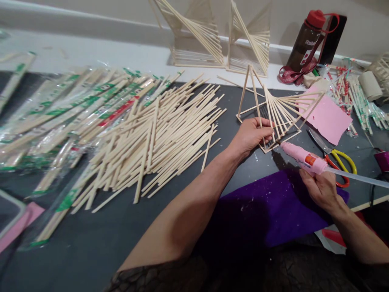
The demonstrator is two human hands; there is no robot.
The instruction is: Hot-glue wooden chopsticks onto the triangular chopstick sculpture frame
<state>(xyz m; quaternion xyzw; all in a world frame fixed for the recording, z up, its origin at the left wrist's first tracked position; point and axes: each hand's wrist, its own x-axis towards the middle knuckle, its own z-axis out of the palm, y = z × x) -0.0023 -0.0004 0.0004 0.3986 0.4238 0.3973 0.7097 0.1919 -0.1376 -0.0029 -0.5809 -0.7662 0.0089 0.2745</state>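
My left hand [257,134] pinches a thin wooden stick at the near lower corner of a stick frame [281,113], which has a fan of sticks running across it. My right hand [320,190] is wrapped around a pink hot glue gun [305,158], with a long clear glue stick [358,177] coming out of its back. The gun's nozzle points at the frame's base, close to my left fingertips; whether it touches the wood I cannot tell. The gun's trigger is hidden by my right hand.
Loose chopsticks [170,138] lie in a big pile left of my arm, beside wrapped chopsticks [75,105]. Two similar stick frames [197,40] stand by the wall near a bottle [306,42]. Scissors [331,152], pink paper [328,113] and purple cloth [261,207] lie around my right hand.
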